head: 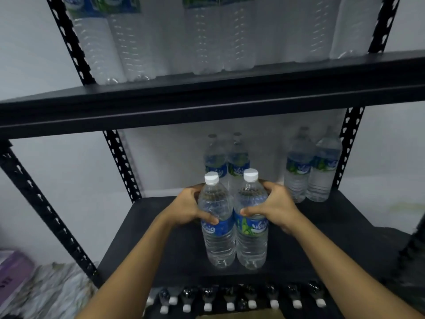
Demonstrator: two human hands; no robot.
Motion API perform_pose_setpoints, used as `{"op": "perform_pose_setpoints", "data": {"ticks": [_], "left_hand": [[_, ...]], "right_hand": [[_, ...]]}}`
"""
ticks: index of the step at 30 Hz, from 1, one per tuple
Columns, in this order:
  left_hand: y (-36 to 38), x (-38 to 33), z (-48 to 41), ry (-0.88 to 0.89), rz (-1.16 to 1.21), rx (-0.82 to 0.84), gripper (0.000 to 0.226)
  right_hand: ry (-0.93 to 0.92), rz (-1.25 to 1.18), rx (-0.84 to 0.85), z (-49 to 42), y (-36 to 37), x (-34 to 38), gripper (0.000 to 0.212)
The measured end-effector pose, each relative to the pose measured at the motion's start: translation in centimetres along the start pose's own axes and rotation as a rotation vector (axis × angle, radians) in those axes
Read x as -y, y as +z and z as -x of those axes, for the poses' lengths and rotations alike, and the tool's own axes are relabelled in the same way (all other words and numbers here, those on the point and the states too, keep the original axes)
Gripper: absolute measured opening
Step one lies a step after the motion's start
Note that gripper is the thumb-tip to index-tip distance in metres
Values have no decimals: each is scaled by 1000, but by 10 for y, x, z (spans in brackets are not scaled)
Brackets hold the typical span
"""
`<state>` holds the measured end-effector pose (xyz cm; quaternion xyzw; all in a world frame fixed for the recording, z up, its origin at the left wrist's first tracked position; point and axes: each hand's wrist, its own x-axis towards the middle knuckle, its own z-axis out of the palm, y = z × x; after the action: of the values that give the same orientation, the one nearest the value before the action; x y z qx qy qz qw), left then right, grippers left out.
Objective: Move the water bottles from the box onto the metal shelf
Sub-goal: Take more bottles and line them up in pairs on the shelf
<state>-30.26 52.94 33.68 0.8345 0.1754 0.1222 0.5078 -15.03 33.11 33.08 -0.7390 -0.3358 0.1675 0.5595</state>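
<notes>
Two clear water bottles with white caps and blue-green labels stand side by side, upright, on the black metal shelf (147,229). My left hand (186,208) grips the left bottle (217,240) around its shoulder. My right hand (276,206) grips the right bottle (251,242) the same way. Both bottles sit near the shelf's front edge. Behind them stand two more bottles (226,160), and another pair of bottles (310,166) stands at the back right. The box is not clearly visible.
The shelf above (207,100) carries a row of several large bottles (147,42). Below the front edge, a row of several capped bottles (230,298) shows on a lower level. Perforated black uprights (122,162) frame the shelf. Crumpled plastic bags (46,286) lie at the lower left.
</notes>
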Motion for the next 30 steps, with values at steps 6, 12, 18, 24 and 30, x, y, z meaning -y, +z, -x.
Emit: {"op": "perform_pose_setpoints", "data": {"ticks": [6,12,18,24,30], "left_hand": [[-2,6,-3,-30,60,0,66],[1,13,-5,-12,89,44,76],[14,38,6,-16,150,8,86],[70,106,34,-75,254,-148,101],[112,153,41,-97,221,-263,95]], "right_hand": [[-19,-68,38,-10,2,-6,70],[-55,-87,75,-5,3,-16,74],[-98,-140,77,2,10,-30,80],[-11,-89,50,23,24,-94,97],[94,32,24,40,49,-156,110]]}}
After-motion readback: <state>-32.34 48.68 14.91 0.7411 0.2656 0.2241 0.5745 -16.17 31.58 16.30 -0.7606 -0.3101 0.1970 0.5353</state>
